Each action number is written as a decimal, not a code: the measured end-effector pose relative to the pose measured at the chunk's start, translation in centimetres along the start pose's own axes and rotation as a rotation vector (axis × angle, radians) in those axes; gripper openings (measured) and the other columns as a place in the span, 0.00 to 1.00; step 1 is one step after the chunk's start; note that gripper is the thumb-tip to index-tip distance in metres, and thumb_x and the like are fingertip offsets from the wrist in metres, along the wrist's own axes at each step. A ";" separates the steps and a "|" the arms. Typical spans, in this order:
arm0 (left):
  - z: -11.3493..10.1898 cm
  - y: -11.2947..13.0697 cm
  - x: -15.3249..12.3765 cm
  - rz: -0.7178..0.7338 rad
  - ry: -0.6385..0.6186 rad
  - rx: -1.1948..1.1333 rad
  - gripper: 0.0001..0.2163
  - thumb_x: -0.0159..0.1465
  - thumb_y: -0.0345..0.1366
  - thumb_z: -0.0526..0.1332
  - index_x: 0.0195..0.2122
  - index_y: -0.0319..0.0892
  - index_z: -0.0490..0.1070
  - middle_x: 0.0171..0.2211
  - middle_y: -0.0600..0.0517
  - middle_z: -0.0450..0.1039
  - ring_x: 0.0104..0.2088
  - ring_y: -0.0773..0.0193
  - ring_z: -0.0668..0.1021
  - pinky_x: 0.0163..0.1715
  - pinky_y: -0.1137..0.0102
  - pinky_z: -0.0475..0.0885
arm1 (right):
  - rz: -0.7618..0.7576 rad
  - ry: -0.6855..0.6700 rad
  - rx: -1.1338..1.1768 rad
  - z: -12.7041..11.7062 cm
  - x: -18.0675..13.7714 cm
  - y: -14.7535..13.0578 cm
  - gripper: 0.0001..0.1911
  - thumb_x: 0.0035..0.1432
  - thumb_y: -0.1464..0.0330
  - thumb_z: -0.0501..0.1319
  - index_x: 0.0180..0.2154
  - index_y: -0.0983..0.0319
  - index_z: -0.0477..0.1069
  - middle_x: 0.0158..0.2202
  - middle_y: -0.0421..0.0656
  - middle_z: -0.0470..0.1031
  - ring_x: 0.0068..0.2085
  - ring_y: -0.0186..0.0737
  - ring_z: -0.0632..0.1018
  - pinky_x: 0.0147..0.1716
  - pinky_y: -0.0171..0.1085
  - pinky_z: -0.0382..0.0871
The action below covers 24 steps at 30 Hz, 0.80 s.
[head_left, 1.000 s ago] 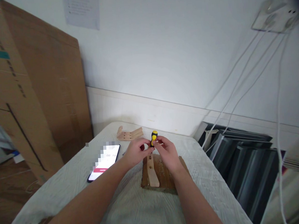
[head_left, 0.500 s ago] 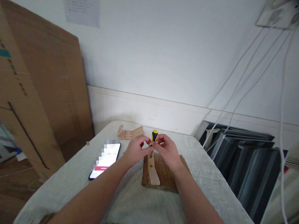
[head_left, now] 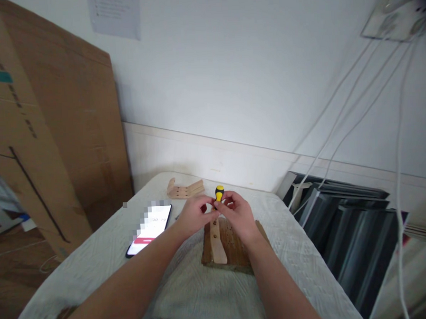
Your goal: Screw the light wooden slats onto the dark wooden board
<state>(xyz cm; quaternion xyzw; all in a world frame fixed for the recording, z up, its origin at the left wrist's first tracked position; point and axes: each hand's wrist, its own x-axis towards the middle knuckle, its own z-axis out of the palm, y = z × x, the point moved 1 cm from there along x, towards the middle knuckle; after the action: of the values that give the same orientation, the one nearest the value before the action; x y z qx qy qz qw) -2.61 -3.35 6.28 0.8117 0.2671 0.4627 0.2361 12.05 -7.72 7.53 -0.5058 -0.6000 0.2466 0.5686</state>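
Note:
A short screwdriver (head_left: 219,193) with a yellow and black handle stands nearly upright above a pale wooden strip (head_left: 218,250) with holes. My right hand (head_left: 234,210) grips the lower part of its handle between thumb and fingers. Close against it, my left hand (head_left: 197,212) is closed in a pinch just below the handle; the fingertips hide what they hold. The screwdriver's tip is out of sight behind the fingers. Under the strip lies a thick brown wooden block (head_left: 235,253) with small holes in its top.
Behind my left hand lies an angled wooden piece (head_left: 186,189) with holes. A lit phone (head_left: 150,232) rests on the white cloth (head_left: 107,260) at left. Large cardboard (head_left: 79,128) stands left; dark panels (head_left: 349,238) lean at right, below hanging white cables (head_left: 353,119).
The screwdriver handle has turned and now shows more yellow on its near side. Both hands stay in nearly the same place. The whole view has shifted slightly.

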 end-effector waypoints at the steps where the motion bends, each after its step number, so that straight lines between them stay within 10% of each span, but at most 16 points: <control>1: 0.0 0.0 0.0 0.000 -0.008 0.003 0.04 0.55 0.32 0.65 0.29 0.38 0.73 0.23 0.55 0.68 0.24 0.70 0.66 0.25 0.75 0.60 | 0.002 0.006 0.000 0.0 0.0 0.0 0.13 0.48 0.61 0.65 0.35 0.60 0.70 0.31 0.40 0.73 0.27 0.36 0.70 0.26 0.36 0.65; 24: 0.1 0.2 0.0 -0.055 0.003 -0.098 0.11 0.54 0.33 0.65 0.39 0.39 0.71 0.33 0.52 0.74 0.25 0.71 0.67 0.24 0.76 0.63 | -0.037 0.011 0.026 -0.1 0.1 0.3 0.10 0.51 0.62 0.63 0.35 0.60 0.72 0.31 0.41 0.73 0.28 0.37 0.70 0.30 0.38 0.64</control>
<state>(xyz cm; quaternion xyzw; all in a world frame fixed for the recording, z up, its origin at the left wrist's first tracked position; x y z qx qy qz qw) -2.49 -3.52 6.33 0.7910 0.2666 0.4696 0.2877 12.23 -7.58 7.33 -0.4886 -0.6029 0.2409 0.5829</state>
